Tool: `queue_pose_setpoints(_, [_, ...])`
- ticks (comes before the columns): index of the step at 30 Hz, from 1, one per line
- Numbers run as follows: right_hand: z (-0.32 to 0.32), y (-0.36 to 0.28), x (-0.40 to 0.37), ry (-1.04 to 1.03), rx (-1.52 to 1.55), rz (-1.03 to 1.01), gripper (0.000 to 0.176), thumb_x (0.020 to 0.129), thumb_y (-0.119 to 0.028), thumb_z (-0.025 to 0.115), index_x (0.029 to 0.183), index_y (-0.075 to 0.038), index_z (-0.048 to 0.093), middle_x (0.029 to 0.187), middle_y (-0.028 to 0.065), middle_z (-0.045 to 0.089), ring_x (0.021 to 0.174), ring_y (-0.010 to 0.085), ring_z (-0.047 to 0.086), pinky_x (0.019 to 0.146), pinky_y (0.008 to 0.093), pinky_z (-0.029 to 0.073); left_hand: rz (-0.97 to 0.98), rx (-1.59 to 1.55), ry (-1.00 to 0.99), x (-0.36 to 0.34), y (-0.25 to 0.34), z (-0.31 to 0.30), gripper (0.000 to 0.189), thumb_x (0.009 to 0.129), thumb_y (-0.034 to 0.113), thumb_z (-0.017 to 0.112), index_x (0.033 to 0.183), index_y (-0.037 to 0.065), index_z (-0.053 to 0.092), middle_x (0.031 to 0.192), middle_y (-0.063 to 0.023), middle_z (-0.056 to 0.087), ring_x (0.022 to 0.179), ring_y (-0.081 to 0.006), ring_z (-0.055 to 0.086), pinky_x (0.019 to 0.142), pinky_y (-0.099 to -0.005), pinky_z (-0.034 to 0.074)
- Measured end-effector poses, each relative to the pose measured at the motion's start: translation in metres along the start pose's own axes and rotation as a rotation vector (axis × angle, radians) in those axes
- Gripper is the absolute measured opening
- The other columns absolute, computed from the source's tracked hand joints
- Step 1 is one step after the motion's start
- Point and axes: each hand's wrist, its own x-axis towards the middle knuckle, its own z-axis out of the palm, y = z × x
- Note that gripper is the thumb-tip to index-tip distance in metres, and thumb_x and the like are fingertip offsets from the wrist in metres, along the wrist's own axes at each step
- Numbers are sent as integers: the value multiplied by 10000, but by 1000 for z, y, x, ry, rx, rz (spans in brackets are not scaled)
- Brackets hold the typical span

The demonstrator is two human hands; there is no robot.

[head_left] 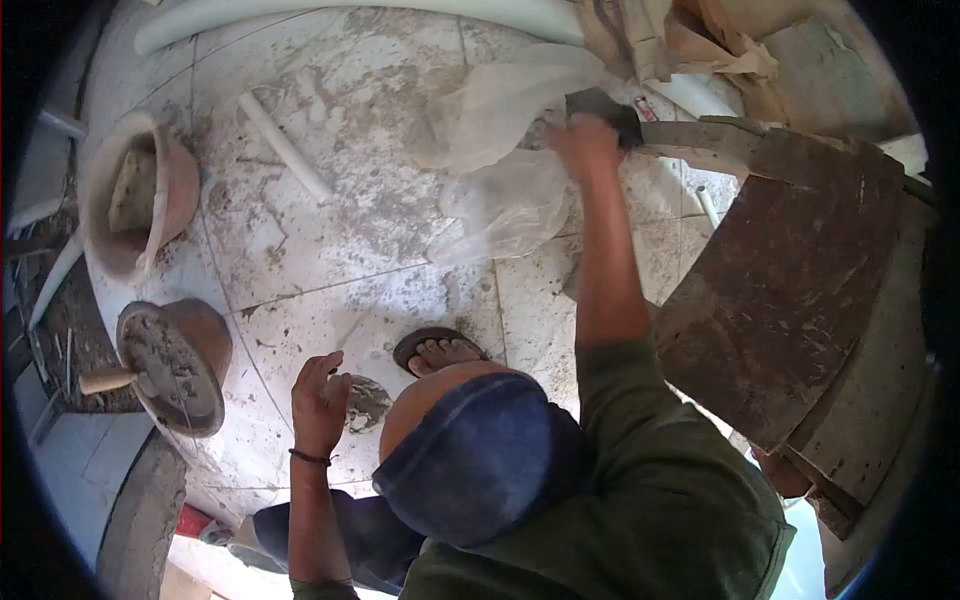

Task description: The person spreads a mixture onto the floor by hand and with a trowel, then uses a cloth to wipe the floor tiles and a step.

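My right hand reaches far forward and grips a dark grey block-shaped tool at the edge of a dirty wooden stool. A crumpled clear plastic bag lies on the floor just left of that hand. Near my bent knee, my left hand hovers with its fingers apart and holds nothing; a dark band circles its wrist. A small lump of wet cement sits on the tile right beside it. My sandalled foot rests on the floor.
A reddish bowl of grey mortar with a wooden handle stands at the left, a second bowl behind it. A short white pipe and a long one lie on the cement-stained tile floor. Torn brown paper sacks sit at the back.
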Motion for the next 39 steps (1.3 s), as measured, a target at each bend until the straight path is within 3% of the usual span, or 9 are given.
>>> queue_pose_setpoints(5, [-15,-26,-103,-343,231,-142,637,734,-469,756,1053,73,659,1173,289,623,1146,434,552,971,468,441,-28,23,69,-32,-18,-37,306,803,-30,667,1105,2,636,1026,-169,651,960,-324,636,849,-375,507])
queue_pose_setpoints(8, [-14,-17,-111,135,174,-313,788,678,-498,819,1185,59,587,1280,303,548,1193,432,509,983,461,434,-56,54,88,-50,-28,-57,325,800,-19,679,1120,6,632,1035,-172,656,963,-322,638,850,-378,508])
queue_pose_setpoints(12, [77,16,-135,37,-169,-611,1057,616,-537,851,1439,-64,387,1417,375,313,1370,484,269,1113,504,286,12,55,116,-70,-56,-63,317,802,25,694,1116,15,647,1069,-178,655,995,-344,629,881,-394,497])
queue_pose_setpoints(14, [154,72,-89,139,-287,-741,705,742,-413,798,1293,-84,507,1338,271,484,1252,416,454,1030,505,382,15,4,142,-76,-63,-61,313,825,85,691,1127,15,647,1055,-172,651,993,-345,623,884,-388,495])
queue_pose_setpoints(16, [128,33,-109,167,25,-818,187,734,6,619,910,5,557,893,114,620,804,300,610,721,414,492,35,-17,152,-76,-65,-60,320,838,95,713,1142,19,649,1117,-153,653,1048,-288,633,914,-359,494])
queue_pose_setpoints(21, [31,-127,-255,-634,283,-1244,210,686,56,568,884,-5,533,748,124,561,735,258,598,694,358,463,393,-91,374,-54,-18,-43,557,761,210,810,1236,28,583,1267,-157,581,1139,-277,593,951,-357,480])
queue_pose_setpoints(29, [-23,-244,-387,-354,93,-1728,451,810,-245,763,1198,-82,600,1176,191,587,1122,351,554,959,447,468,202,-669,310,-81,-12,-109,344,825,191,707,1105,3,640,1058,-125,681,1018,-247,651,873,-350,514])
queue_pose_setpoints(35, [33,-230,-368,-146,-62,-1644,397,863,-260,699,1192,-57,605,917,162,634,923,345,625,834,438,487,73,-1353,-55,-103,-35,-114,318,783,69,661,1094,2,648,1008,-88,669,893,-201,655,803,-337,525])
queue_pose_setpoints(39, [149,-173,-355,-80,61,-1231,197,803,-39,569,975,-34,665,958,181,652,917,337,647,827,404,515,302,-372,820,-128,-32,-124,332,772,68,601,1087,-29,632,1008,-192,667,921,-301,648,834,-367,507])
